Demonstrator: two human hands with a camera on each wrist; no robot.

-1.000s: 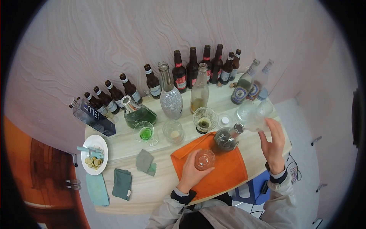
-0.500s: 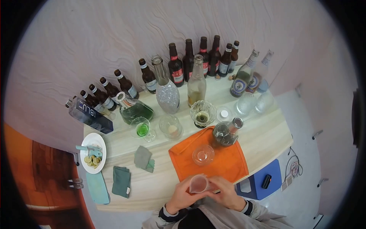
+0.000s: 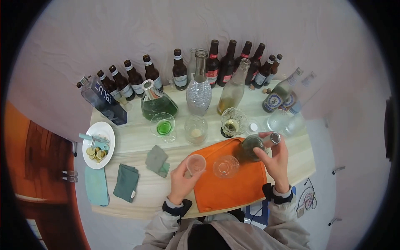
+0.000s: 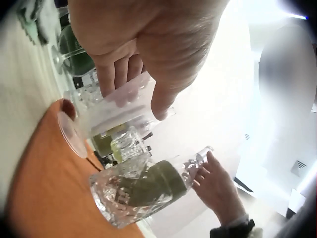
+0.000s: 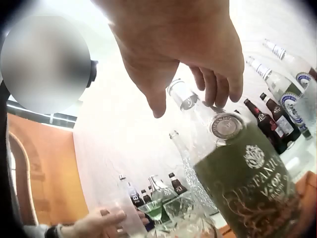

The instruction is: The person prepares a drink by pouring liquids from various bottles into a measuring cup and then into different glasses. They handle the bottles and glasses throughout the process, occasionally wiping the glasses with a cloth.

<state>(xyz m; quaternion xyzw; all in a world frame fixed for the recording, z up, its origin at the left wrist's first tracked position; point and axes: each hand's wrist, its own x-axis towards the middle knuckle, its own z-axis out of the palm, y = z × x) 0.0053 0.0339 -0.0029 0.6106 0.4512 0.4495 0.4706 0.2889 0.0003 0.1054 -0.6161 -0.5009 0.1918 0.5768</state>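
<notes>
My left hand holds a frosted clear plastic cup over the left part of the orange cloth. In the left wrist view the cup lies between thumb and fingers. The right hand has its thumb and fingers around the neck of a glass brandy bottle, whose dark green body carries "VSOP" lettering in the right wrist view. A cut-glass tumbler stands on the cloth between the hands, with the bottle close to its right.
Behind stand a stemmed glass of green drink, a glittery bottle, a footed glass and several brown beer bottles. At left are a plate of lime slices and folded cloths. Clear glasses stand at right.
The right hand reached from the glasses to the cup, then out to the bottle's neck. My left hand let go of the tumbler, took the plastic cup and moved it left.
</notes>
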